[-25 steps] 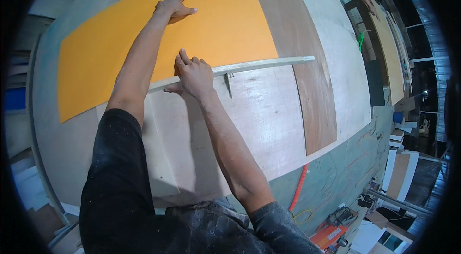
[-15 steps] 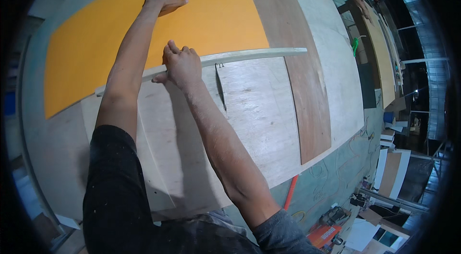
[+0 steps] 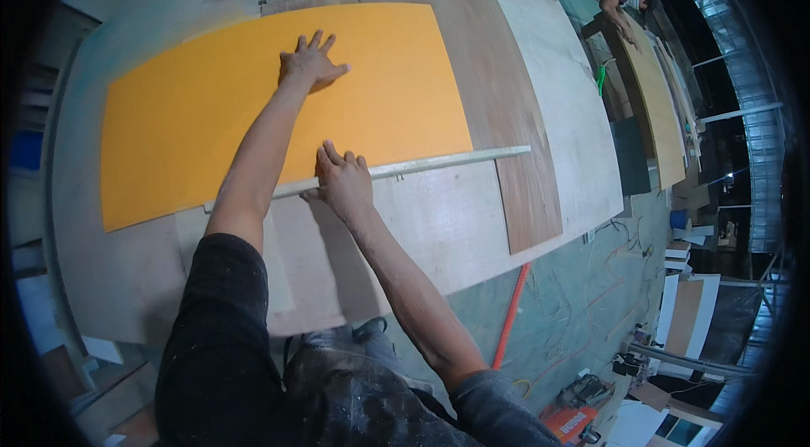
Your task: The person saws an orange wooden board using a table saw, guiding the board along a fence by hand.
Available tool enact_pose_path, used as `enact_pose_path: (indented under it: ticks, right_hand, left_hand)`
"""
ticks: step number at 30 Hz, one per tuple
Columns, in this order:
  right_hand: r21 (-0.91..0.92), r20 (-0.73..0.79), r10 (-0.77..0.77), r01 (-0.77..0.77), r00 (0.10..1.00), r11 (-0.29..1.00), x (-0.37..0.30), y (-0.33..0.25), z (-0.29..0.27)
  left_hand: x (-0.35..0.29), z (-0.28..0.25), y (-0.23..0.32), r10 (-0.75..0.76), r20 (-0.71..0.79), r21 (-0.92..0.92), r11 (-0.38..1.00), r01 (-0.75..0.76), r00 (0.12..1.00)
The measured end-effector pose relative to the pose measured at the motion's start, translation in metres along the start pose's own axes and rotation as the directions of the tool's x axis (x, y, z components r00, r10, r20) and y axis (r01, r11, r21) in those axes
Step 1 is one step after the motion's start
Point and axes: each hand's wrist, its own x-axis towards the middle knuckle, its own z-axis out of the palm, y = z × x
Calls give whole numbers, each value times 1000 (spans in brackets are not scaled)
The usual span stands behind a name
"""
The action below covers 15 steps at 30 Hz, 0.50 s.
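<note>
A large orange sheet [image 3: 380, 101] lies flat on a pale desk [image 3: 574, 143], a thin wooden strip [image 3: 447, 162] along its near edge. The person's left hand [image 3: 312, 69] rests on it, fingers spread wide. The right hand [image 3: 347, 185] straddles the strip, fingers bunched; whether they grip it I cannot tell. The sheet looks smooth, fairly stiff and perhaps slippery, probably best held by opposite edges

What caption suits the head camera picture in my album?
Left hand spread on a yellow sheet, right hand across the pale strip along its near edge.
</note>
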Motion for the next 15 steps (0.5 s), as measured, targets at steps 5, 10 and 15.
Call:
enact_pose_path:
  ticks: [5, 10, 15]
  right_hand:
    - [-15, 49, 11, -11, 999, 1000, -139, -17, 4]
    - [56, 112, 24, -31, 993, 998, -269, -41, -4]
    - [97, 135, 21, -34, 991, 995, -385, -52, -5]
  left_hand:
    - [-136, 34, 35, 29, 9, -20, 999, -29, 1000]
    - [-267, 62, 60, 52, 14, -27, 998, -51, 999]
    - [-378, 86, 88, 85, 40, -31, 996, -84, 996]
